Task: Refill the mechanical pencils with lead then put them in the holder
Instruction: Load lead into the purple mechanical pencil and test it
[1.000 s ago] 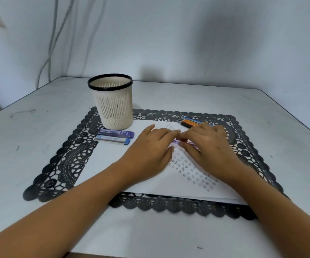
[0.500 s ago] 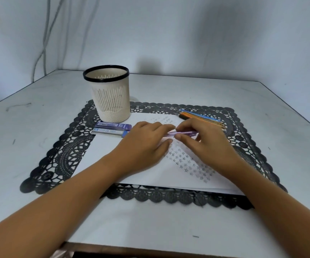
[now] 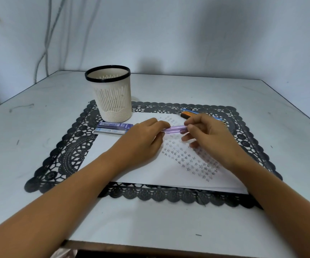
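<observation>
"2B" on the upper lead case (image 3: 114,125), "2B" on the lower lead case (image 3: 109,131)

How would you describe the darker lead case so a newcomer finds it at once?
Start at the black lace mat and find the cream slotted holder standing at its far left corner. Just in front of it two flat lead cases lie side by side. Yours is the dark purple case, nearer the holder; the pale grey case lies closer to the viewer.
</observation>
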A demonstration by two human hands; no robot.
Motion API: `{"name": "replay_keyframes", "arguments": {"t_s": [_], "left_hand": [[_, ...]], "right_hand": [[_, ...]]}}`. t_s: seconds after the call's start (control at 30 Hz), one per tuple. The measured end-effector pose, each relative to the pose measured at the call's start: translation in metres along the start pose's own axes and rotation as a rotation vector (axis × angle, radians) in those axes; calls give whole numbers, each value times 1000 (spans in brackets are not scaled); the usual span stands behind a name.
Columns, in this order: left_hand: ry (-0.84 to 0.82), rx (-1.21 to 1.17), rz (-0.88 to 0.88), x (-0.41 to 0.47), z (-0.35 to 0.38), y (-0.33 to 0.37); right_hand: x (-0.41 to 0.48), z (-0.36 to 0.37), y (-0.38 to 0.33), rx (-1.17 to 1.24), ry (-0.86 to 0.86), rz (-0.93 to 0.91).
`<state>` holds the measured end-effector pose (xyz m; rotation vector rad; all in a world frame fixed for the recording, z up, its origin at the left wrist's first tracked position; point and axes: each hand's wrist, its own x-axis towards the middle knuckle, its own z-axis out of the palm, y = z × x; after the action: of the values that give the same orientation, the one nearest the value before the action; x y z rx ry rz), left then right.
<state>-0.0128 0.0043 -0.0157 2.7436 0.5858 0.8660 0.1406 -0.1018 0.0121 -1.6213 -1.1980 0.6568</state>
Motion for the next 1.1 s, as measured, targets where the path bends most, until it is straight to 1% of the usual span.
{"name": "replay_keyframes", "arguments": {"t_s": [0.13,0.27,0.47,0.87,1.1], "left_hand": [[-13,17,-4,0,-1,-2],[-17,13,-6,1,0,-1],[-32,4,-21,0,0,-2],[-39,1,-32,-2,0,-2],[-52,9,-27,-2,1,-2]], "right_hand": [[1,-3,0,-108,45,-13],[1,-5,-1,-98,82,19],[2,-9,-2,-46,40,51],[3,-10,5,-337,64,-133],[1,-11,6,-391,75,-185]]}}
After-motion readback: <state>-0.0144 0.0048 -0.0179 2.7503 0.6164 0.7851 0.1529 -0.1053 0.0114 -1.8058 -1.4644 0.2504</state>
